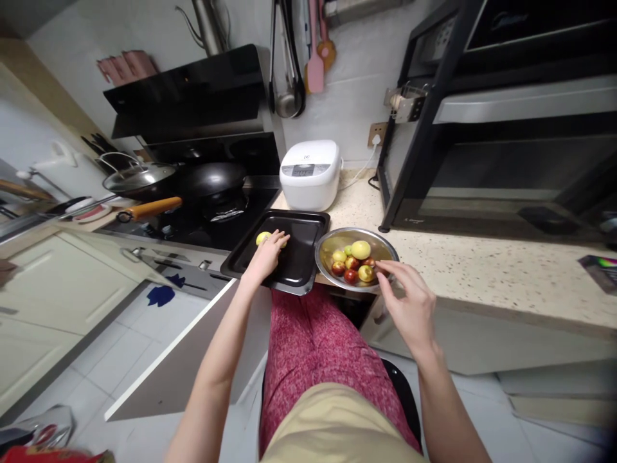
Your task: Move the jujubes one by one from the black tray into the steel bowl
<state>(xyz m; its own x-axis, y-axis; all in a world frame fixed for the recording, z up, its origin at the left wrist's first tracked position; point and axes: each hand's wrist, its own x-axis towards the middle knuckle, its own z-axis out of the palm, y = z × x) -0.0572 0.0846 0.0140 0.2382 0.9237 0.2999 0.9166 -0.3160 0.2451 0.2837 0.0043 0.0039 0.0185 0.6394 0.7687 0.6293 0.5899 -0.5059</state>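
My left hand (270,253) reaches over a black baking tray (303,257), its fingers curled down on a yellow fruit (263,238) that they partly cover. Right of the tray is a round metal bowl (326,247) with several fruits in it. Among them are a larger pale yellow fruit (360,249), a yellow-green one (366,273) and glossy red-brown ones, such as this red fruit (351,276). At the bowl's right rim, the thumb and fingertips of my right hand (409,292) close around a small red-brown fruit, mostly hidden by the fingers.
Behind the tray stands a white rice cooker (311,177). A wok (212,179) and a glass-lidded pan (139,179) sit on the stove at left. A large black oven (506,173) rises at right. Below the tray, a cabinet door (193,350) hangs open beside my legs.
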